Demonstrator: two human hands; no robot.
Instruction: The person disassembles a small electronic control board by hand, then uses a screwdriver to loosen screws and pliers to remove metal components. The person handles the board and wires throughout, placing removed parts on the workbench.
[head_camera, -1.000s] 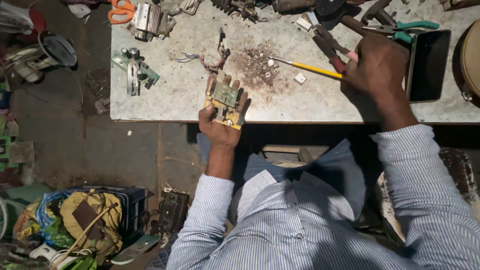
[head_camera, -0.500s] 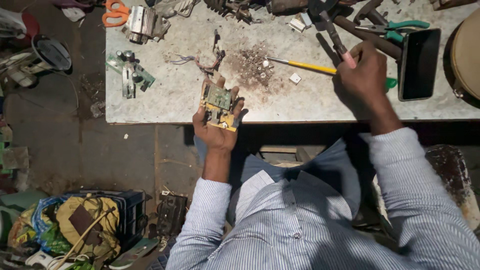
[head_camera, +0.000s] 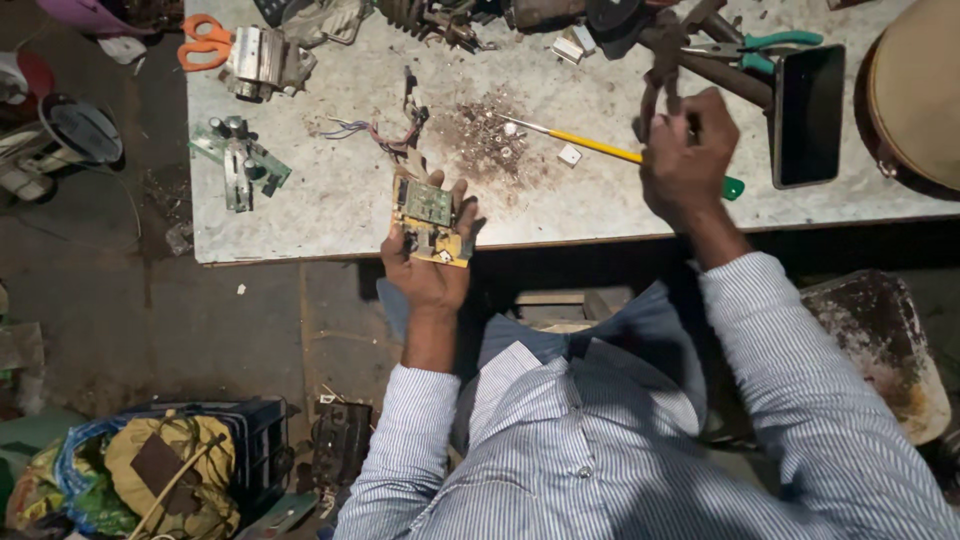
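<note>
Left hand (head_camera: 428, 268) held at the near edge of the desk (head_camera: 330, 210), fingers curled up around a small yellowish circuit board (head_camera: 428, 217), gripped from below with its component side facing the camera and loose wires (head_camera: 385, 135) trailing from its far end onto the desk. Right hand (head_camera: 688, 160) raised above the desk, fingers closed on the dark handles of pliers (head_camera: 662, 62), tool pointing away from the body; jaw end lost among clutter, position not determinable. Yellow-shafted screwdriver (head_camera: 590, 146) lying flat on the desk between the two hands, green handle end partly under the right hand. Patch of rust-coloured debris (head_camera: 487, 140) and small screws just beyond the board. Dark phone (head_camera: 808, 115) lying face up just right of the right hand; green-handled pliers (head_camera: 765, 48) just beyond it. Second green board (head_camera: 240, 160) with upright components well left of the held one, orange scissors (head_camera: 205, 38) at the far left corner. Striped shirt sleeves (head_camera: 405, 450) on both arms. Bag (head_camera: 165, 475) and crate on the floor at lower left.
</note>
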